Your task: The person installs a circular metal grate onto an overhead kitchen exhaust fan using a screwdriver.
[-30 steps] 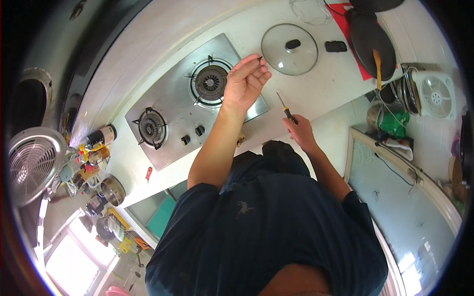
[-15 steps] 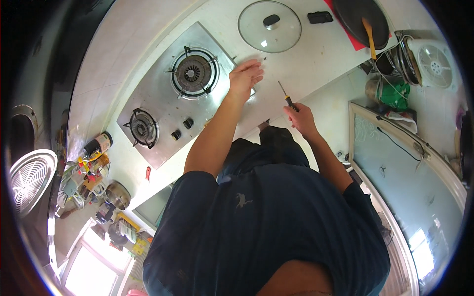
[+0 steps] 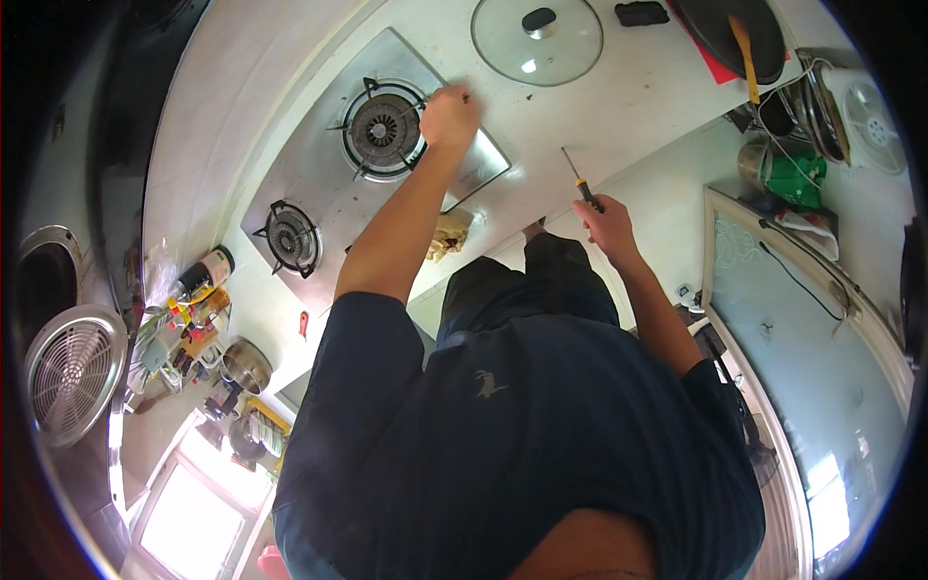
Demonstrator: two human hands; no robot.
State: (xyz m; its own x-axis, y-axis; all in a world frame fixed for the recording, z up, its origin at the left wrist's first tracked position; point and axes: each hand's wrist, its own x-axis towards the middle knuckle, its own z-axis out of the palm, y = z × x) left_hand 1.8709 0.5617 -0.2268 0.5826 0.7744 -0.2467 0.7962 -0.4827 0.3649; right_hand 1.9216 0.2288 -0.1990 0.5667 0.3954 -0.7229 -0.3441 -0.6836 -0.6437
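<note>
My left hand [image 3: 449,117] is curled closed over the right side of the steel gas stove [image 3: 333,208], beside the large burner [image 3: 382,130]. A small dark bit shows at its fingers; what they hold, if anything, I cannot make out. Lower and to the right, my right hand [image 3: 609,227] grips a screwdriver [image 3: 588,195] by its black and yellow handle. The thin shaft points up and slightly left over the counter's front edge, touching nothing. The smaller burner [image 3: 291,239] lies at the stove's left end.
A glass lid [image 3: 536,43] and a black object [image 3: 642,14] lie behind on the counter. A dark pan [image 3: 739,39] with a wooden spatula [image 3: 743,58] is at the far right. A red-handled tool [image 3: 304,325] and a crumpled tan thing [image 3: 448,238] are near the front edge.
My left hand has moved up and left from beside the stove's right edge onto its top, and its fingers have closed. My right hand still holds the screwdriver.
</note>
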